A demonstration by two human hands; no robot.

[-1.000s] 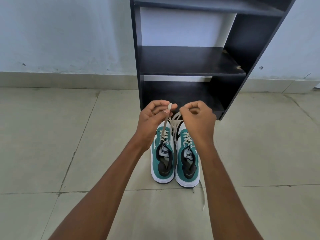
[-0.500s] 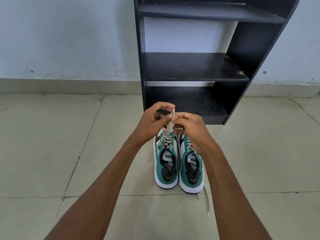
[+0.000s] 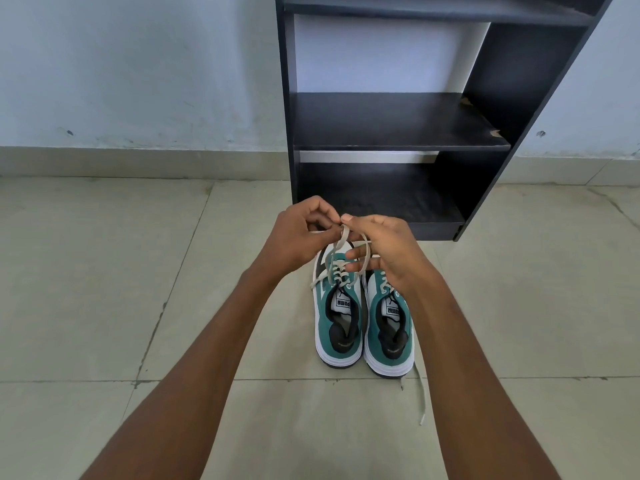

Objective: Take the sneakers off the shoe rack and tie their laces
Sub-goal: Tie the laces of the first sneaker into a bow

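Two green-and-white sneakers stand side by side on the tiled floor, heels toward me: the left sneaker and the right sneaker. Both my hands hover above the toe of the left sneaker. My left hand pinches one end of its beige lace. My right hand grips the other part of the same lace, which loops around its fingers. The right sneaker's lace trails loose on the floor.
A black shoe rack with bare shelves stands against the pale wall just behind the sneakers. Beige floor tiles spread to the left, right and toward me.
My hands have come together and lowered over the left sneaker, and the lace now loops around my right fingers. The view has tilted slightly, so the rack sits lower in the frame.
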